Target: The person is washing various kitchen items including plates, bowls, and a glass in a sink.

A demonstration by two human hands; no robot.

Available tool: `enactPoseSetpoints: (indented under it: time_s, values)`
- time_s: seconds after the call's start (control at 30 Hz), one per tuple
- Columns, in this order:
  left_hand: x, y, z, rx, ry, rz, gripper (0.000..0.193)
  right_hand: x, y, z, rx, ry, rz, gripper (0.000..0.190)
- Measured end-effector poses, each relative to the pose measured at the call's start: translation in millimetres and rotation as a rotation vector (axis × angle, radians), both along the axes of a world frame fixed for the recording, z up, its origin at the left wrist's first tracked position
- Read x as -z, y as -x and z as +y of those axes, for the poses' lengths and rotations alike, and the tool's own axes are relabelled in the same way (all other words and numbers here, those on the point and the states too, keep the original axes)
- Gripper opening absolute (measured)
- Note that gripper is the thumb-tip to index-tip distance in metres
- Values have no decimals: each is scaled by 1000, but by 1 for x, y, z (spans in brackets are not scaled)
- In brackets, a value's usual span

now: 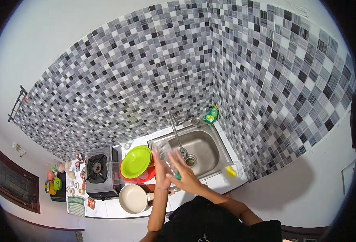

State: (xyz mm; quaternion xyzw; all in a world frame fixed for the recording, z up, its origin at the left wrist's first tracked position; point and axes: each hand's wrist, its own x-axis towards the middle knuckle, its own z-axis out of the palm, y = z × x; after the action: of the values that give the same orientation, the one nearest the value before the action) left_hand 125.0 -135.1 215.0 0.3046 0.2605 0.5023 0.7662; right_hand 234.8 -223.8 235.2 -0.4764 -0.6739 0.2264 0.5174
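Observation:
Between my two hands is a clear, see-through container (165, 147), tilted over the left side of the steel sink (204, 142). My left hand (160, 171) lies along its left side with fingers pointing up. Against its right side rests my right hand (185, 178), blurred and with fingers stretched out. A small green patch (177, 175) shows by the right palm; whether it belongs to the container I cannot tell. Just right of the hands, the tap's long spout (176, 133) reaches down toward the drain (191, 160).
Left of my hands, a lime-green bowl (136, 161) sits over red dishware (141, 179), near a cream frying pan (133, 198) and a gas stove (100, 172). A clear tub with a yellow sponge (231, 171) stands at right. A green pouch (211, 115) leans in the corner.

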Motion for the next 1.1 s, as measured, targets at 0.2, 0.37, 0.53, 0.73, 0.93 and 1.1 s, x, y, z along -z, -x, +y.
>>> enactPoseSetpoints:
  time_s: [0.2,0.37,0.53,0.73,0.93,1.1]
  values:
    - [-35,1,-12,89,-240,92,47,-6,-24,3,-131,409,598,94]
    - [-44,12,15,319,-211,-7,60,-2,-32,-1,-789,847,1329,50]
    - [-45,0,12,337,-347,-56,55,6,-36,12,-805,853,1112,49]
    - [-49,-32,-25,-293,-789,430,43,17,-19,20,301,-57,-91,72]
    - [-59,-15,-18,-267,-657,222,45,32,-26,18,391,-160,-158,71]
    - [-67,-5,-13,-183,-649,234,48,30,-68,14,-388,368,189,63]
